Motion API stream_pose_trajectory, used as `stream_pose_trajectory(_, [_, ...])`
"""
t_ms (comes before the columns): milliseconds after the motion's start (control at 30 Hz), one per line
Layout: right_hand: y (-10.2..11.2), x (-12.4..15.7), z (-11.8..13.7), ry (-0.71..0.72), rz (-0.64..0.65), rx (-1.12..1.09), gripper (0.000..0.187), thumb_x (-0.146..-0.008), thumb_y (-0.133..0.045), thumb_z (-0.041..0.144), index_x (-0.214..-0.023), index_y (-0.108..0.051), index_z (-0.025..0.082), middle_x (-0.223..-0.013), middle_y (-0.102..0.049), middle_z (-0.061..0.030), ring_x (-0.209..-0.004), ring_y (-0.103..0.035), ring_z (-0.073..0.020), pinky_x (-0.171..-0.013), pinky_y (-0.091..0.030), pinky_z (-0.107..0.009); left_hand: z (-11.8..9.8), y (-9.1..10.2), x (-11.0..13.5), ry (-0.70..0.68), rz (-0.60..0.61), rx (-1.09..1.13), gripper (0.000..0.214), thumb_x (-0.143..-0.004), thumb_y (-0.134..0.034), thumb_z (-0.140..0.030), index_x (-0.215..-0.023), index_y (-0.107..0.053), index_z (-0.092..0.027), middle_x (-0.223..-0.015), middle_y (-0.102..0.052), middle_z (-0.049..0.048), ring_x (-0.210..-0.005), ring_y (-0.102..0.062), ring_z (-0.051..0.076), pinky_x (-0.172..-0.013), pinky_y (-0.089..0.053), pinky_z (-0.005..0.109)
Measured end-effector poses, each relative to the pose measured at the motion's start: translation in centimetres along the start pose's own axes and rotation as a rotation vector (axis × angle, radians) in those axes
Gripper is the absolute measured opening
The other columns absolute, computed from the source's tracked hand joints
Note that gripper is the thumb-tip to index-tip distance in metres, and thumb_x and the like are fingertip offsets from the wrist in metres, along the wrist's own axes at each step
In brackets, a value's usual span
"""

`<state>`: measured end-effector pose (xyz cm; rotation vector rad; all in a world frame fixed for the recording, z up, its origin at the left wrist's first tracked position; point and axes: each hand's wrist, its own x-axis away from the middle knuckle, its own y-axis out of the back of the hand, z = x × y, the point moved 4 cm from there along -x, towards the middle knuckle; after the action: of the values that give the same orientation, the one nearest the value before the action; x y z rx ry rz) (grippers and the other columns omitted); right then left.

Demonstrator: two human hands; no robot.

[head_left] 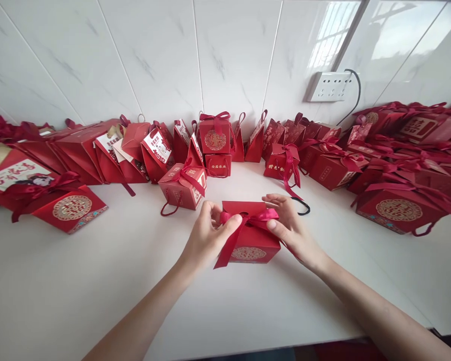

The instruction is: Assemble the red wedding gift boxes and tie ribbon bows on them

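Observation:
A red gift box (261,240) with a round gold emblem stands on the white table right before me. Across its top sits a ribbon bow (266,215), with one tail hanging down the front left. My left hand (210,228) pinches the bow's left loop between thumb and fingers. At the other side, my right hand (291,228) has its thumb at the right loop, with the fingers curled behind it. A black cord loop (302,205) lies just beyond my right hand. Part of the box's right side is hidden by that hand.
Near the box stands a pink-red box (184,185) with a cord handle. Behind are two stacked boxes (215,135) and a small ribboned box (281,160). More red boxes line the tiled wall, piled at right (402,205) and left (71,208). A power strip (328,86) is on the wall.

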<state>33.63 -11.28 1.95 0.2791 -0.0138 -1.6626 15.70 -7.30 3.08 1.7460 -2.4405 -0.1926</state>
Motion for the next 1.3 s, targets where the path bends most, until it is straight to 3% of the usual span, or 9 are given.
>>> stream_pose_trajectory(133, [-0.8, 0.5, -0.4, -0.192, 0.23, -0.06, 0.069, -0.08, -0.059, 0.053, -0.134, -0.024, 0.028, -0.132, -0.046, -0.012, -0.123, -0.047, -0.0273, -0.091, -0.048, -0.044, 0.3, -0.3, 0.1, 0.1, 0.068, 0.002, 0.048, -0.071, -0.069, -0.042, -0.099, -0.035, -0.023, -0.093, -0.054, 0.0003, -0.073, -0.059, 0.014, -0.061, -0.048, 0.026])
stream_pose_trajectory(367, [-0.5, 0.6, 0.5, -0.204, 0.379, -0.136, 0.086, -0.077, -0.063, 0.044, -0.144, -0.012, 0.027, -0.135, -0.044, -0.0124, -0.128, -0.043, -0.027, -0.097, -0.045, -0.045, 0.0, -0.2, 0.3, 0.08, 0.149, 0.025, 0.066, -0.071, -0.069, -0.038, -0.122, -0.03, -0.026, -0.12, -0.045, 0.0087, -0.093, -0.06, 0.02, -0.074, -0.052, 0.033])
stream_pose_trajectory(567, [0.1, 0.6, 0.6, -0.188, 0.393, -0.098, 0.097, -0.073, -0.067, 0.041, -0.148, -0.006, 0.031, -0.152, -0.023, -0.0101, -0.139, -0.027, -0.0281, -0.102, -0.041, -0.046, 0.3, 0.4, -0.2, 0.035, 0.274, 0.026, 0.074, -0.07, -0.072, -0.038, -0.13, -0.03, -0.028, -0.121, -0.041, 0.008, -0.099, -0.057, 0.02, -0.082, -0.05, 0.033])
stream_pose_trajectory(700, [0.3, 0.5, 0.3, -0.112, 0.419, -0.041, 0.107, -0.07, -0.071, 0.042, -0.149, 0.001, 0.03, -0.153, -0.017, -0.0123, -0.141, -0.021, -0.0293, -0.104, -0.04, -0.048, 0.3, 0.7, -0.3, 0.013, 0.33, 0.035, 0.078, -0.07, -0.072, -0.039, -0.134, -0.029, -0.029, -0.123, -0.042, 0.0084, -0.113, -0.05, 0.023, -0.09, -0.047, 0.035])
stream_pose_trajectory(867, [0.6, 0.5, 0.0, -0.127, 0.449, 0.074, 0.115, -0.067, -0.074, 0.045, -0.148, 0.007, 0.031, -0.148, -0.027, -0.0158, -0.132, -0.039, -0.0308, -0.102, -0.041, -0.05, 0.4, 1.0, -0.5, 0.026, 0.419, 0.065, 0.082, -0.071, -0.073, -0.04, -0.138, -0.027, -0.032, -0.126, -0.044, 0.009, -0.113, -0.052, 0.025, -0.092, -0.046, 0.038])
stream_pose_trajectory(1000, [0.9, 0.2, 0.0, -0.085, 0.412, 0.137, 0.112, -0.064, -0.076, 0.048, -0.148, -0.006, 0.028, -0.145, -0.031, -0.0163, -0.131, -0.039, -0.0319, -0.105, -0.037, -0.051, 0.6, 1.2, -0.8, 0.008, 0.454, 0.052, 0.086, -0.069, -0.075, -0.039, -0.141, -0.027, -0.033, -0.137, -0.036, 0.0101, -0.118, -0.048, 0.027, -0.094, -0.045, 0.039])
stream_pose_trajectory(1200, [0.5, 0.5, -0.1, -0.097, 0.476, 0.094, 0.113, -0.067, -0.076, 0.039, -0.146, 0.003, 0.029, -0.142, -0.032, -0.019, -0.113, -0.055, -0.0289, -0.082, -0.055, -0.042, 0.7, 1.5, -1.0, 0.005, 0.432, 0.028, 0.083, -0.069, -0.075, -0.037, -0.139, -0.031, -0.032, -0.136, -0.039, 0.0112, -0.119, -0.048, 0.028, -0.09, -0.048, 0.039])
stream_pose_trajectory(1300, [0.3, 0.3, 0.2, 0.021, 0.44, 0.218, 0.112, -0.065, -0.077, 0.033, -0.145, 0.001, 0.027, -0.137, -0.038, -0.0177, -0.117, -0.052, -0.0285, -0.087, -0.052, -0.041, 0.6, 1.5, -1.0, -0.004, 0.433, 0.018, 0.082, -0.068, -0.075, -0.036, -0.138, -0.032, -0.031, -0.133, -0.041, 0.0112, -0.114, -0.051, 0.027, -0.09, -0.048, 0.04])
